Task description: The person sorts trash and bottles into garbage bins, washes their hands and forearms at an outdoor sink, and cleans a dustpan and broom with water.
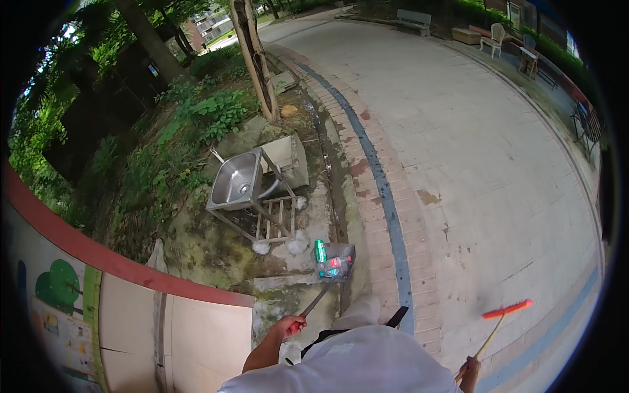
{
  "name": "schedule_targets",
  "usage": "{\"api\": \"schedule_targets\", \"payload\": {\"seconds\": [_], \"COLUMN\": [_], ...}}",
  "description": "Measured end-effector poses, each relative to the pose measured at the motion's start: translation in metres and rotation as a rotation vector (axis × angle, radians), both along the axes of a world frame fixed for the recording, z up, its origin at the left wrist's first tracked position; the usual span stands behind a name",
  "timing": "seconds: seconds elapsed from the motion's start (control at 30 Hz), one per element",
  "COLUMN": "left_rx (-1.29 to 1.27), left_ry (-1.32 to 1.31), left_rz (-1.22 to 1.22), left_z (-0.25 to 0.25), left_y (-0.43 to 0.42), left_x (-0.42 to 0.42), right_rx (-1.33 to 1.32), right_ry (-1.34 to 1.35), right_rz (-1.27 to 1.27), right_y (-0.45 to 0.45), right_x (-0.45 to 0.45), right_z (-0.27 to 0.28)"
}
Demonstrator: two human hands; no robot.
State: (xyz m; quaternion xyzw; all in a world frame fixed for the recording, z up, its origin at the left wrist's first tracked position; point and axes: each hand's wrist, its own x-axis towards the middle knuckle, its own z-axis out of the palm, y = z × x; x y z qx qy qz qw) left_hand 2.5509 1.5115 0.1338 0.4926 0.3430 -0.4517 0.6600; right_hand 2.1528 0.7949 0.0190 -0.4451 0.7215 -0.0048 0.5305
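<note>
My left hand (291, 325) is closed around the red grip of a long-handled dustpan (343, 274). In its grey pan lie a green can (320, 251) and a bottle with a red label (336, 262), with some teal-coloured litter beside them. At the lower right, my right hand (469, 371) is wrapped round the yellowish stick of a broom (490, 335). The broom's orange-red head (507, 309) is held out over the pale paving, slightly blurred; whether it touches the ground I cannot tell.
A steel sink on a metal stand (238, 182) is just beyond the dustpan. A tree trunk (254, 65) rises behind it. A low wall with a red top (131, 272) runs along the left. Farther off are a bench (414, 19) and a white chair (494, 39).
</note>
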Motion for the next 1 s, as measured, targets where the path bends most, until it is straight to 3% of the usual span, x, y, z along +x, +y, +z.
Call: {"api": "schedule_targets", "payload": {"seconds": [0.03,0.1,0.13,0.23,0.3,0.37,0.43,0.53,0.67,0.83,0.9,1.0], "left_rx": [0.005,-0.009,0.063,0.029,0.007,-0.04,-0.056,-0.03,-0.028,0.041,0.008,-0.029], "left_ry": [-0.004,0.092,0.076,0.095,0.127,0.115,0.106,0.128,0.137,0.136,0.141,0.108], "left_rz": [0.011,0.021,0.024,0.041,0.09,0.129,0.187,0.255,0.358,0.418,0.508,0.669], "left_z": [-0.004,-0.037,-0.028,-0.033,-0.048,-0.059,-0.063,-0.056,-0.051,-0.054,-0.054,-0.064], "left_y": [-0.013,-0.026,-0.046,-0.086,-0.105,-0.119,-0.134,-0.15,-0.17,-0.211,-0.24,-0.288], "left_x": [0.014,0.032,0.047,0.099,0.13,0.154,0.182,0.22,0.265,0.312,0.318,0.345], "right_rx": [0.011,0.051,0.023,0.338,0.214,0.077,-0.321,-0.411,-0.456,-0.575,-0.538,-0.635], "right_ry": [-0.339,-0.522,-0.723,-0.534,-0.3,-0.048,0.104,-0.062,-0.07,-0.204,-0.118,-0.242], "right_rz": [-0.067,0.034,0.208,0.195,0.326,0.705,0.922,1.152,1.404,1.676,1.786,1.895], "right_y": [-0.001,-0.025,-0.026,-0.059,-0.027,-0.048,-0.06,-0.096,-0.139,-0.154,-0.153,-0.163], "right_x": [0.059,0.144,0.177,0.289,0.358,0.377,0.424,0.5,0.618,0.818,0.912,1.038], "right_z": [0.044,0.059,0.075,0.076,0.149,0.134,0.136,0.133,0.101,0.118,0.143,0.131]}}
